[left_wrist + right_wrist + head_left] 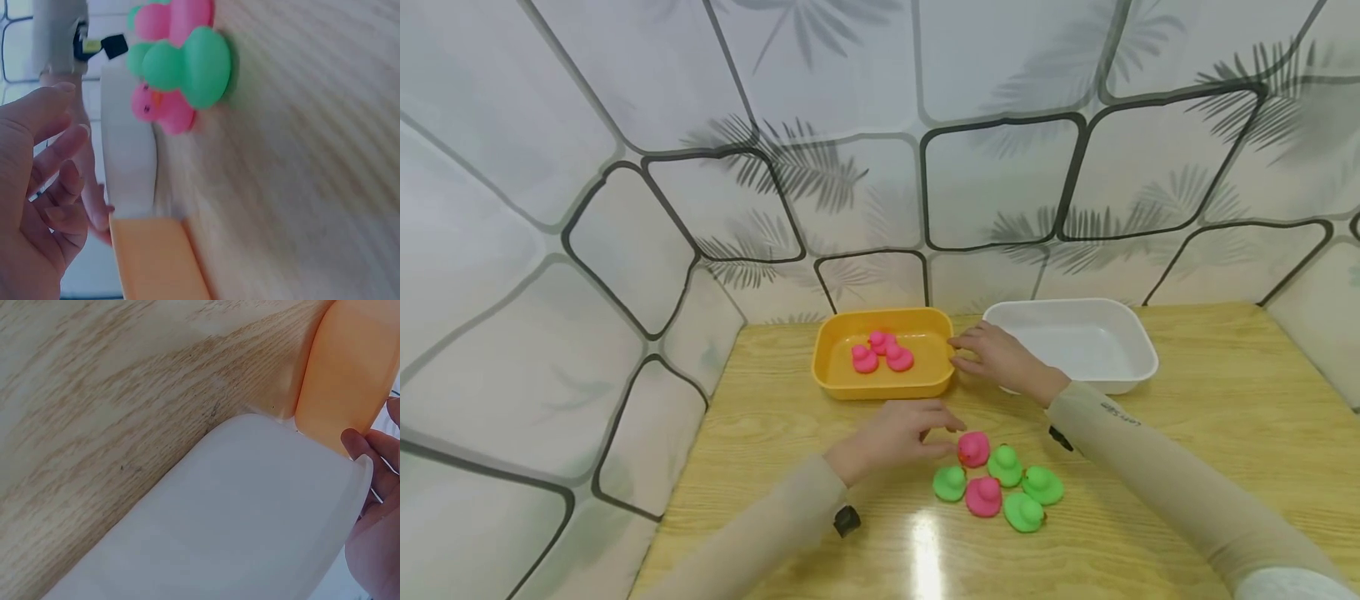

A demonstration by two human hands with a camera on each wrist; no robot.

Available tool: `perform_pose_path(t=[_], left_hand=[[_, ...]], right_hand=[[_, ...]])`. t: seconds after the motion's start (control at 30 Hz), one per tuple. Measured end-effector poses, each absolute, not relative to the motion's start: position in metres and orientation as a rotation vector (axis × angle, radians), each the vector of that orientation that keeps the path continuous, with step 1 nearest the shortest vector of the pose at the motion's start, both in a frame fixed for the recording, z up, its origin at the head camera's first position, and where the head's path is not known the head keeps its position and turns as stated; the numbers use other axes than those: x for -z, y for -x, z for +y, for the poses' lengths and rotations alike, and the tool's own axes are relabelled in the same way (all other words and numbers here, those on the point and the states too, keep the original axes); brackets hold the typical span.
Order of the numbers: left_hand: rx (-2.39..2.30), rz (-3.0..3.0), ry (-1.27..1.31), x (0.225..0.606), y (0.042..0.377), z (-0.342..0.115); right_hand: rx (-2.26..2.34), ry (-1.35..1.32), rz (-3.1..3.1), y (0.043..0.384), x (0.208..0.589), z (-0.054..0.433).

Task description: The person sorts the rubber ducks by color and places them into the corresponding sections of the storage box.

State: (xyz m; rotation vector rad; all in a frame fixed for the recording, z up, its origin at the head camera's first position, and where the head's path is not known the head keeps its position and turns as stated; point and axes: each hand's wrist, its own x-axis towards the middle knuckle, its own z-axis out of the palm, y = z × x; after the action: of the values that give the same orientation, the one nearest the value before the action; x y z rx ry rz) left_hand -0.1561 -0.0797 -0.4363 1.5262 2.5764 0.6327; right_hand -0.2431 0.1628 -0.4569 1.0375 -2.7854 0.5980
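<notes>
My left hand (906, 435) hovers over the table in front of the orange tray (880, 390), fingers loosely bent and holding nothing. A pink rubber duck (973, 449) lies just to the right of its fingertips. Around that duck sit another pink duck (983, 497) and several green ducks (1041, 485). Inside the tray, three pink ducks (899, 358) are grouped left of centre. My right hand (1000, 350) reaches over the left end of the white tray (1135, 354), its fingertips at the orange tray's right rim. In the right wrist view the fingers (382, 445) are slightly bent there.
Both trays stand side by side at the back of the wooden table (760, 467), close to a patterned wall (992, 183). A second patterned wall (602, 358) borders the left side. Light glares off the tabletop in front of the ducks.
</notes>
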Motion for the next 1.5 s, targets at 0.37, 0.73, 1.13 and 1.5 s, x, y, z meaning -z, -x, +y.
perform_pose_path(t=[0.37, 0.73, 1.13, 1.5], left_hand=[[-0.4, 2.589, -1.741, 0.453, 0.137, -0.056], [-0.26, 2.599, -1.773, 0.459, 0.126, -0.039], [-0.192, 2.607, -1.785, 0.468, 0.117, -0.033], [-0.131, 2.581, -1.744, 0.469, 0.115, -0.032]], right_hand=[[-0.639, -1.019, -2.795, 0.243, 0.457, 0.161], [-0.595, -0.999, -2.788, 0.245, 0.458, 0.161], [-0.599, -0.952, -2.863, 0.248, 0.454, 0.159], [-0.562, -0.943, -2.873, 0.247, 0.455, 0.159]])
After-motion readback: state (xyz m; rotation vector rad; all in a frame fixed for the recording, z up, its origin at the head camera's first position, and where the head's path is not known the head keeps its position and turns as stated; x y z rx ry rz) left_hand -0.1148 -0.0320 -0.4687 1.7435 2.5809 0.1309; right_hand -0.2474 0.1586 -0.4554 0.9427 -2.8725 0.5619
